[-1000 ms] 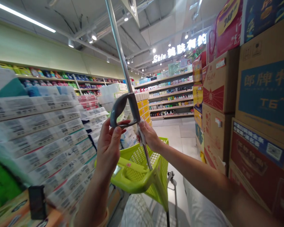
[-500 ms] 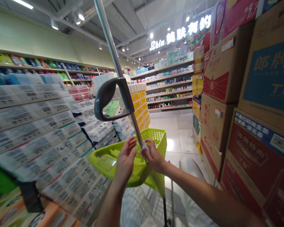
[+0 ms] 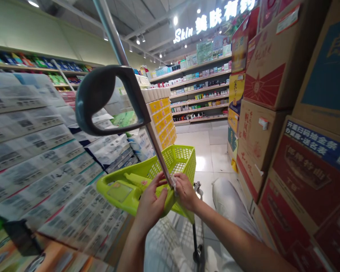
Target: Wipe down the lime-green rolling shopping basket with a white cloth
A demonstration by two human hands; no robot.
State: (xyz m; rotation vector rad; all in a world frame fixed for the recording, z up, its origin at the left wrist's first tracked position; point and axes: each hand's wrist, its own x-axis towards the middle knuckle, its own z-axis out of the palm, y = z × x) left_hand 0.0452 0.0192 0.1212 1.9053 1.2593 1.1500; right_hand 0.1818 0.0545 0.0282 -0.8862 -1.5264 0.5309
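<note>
A silver metal pole [image 3: 158, 149] with a grey loop handle [image 3: 86, 100] slants down from upper left to my hands. My right hand [image 3: 185, 191] pinches a crumpled white tissue [image 3: 174, 181] against the pole's lower part. Beside the pole on its left, my left hand [image 3: 151, 202] is half curled, thumb and fingers apart, fingertips reaching the pole's edge; whether they press on it I cannot tell. Beneath both hands is a lime-green shopping basket cart [image 3: 113, 194], its perforated basket in front. The pole's lower end is hidden near the basket's rim.
Wrapped paper packs [image 3: 31, 151] are stacked high on the left. Cardboard cartons [image 3: 260, 132] form a wall on the right. A tiled aisle [image 3: 204, 145] runs ahead to cosmetics shelves [image 3: 201, 90]. The cart's wheel [image 3: 197, 253] is near my legs.
My left hand has come closer to the pole, its fingertips now at the edge. The right hand keeps the tissue on the pole. Pole and handle appear larger and further left.
</note>
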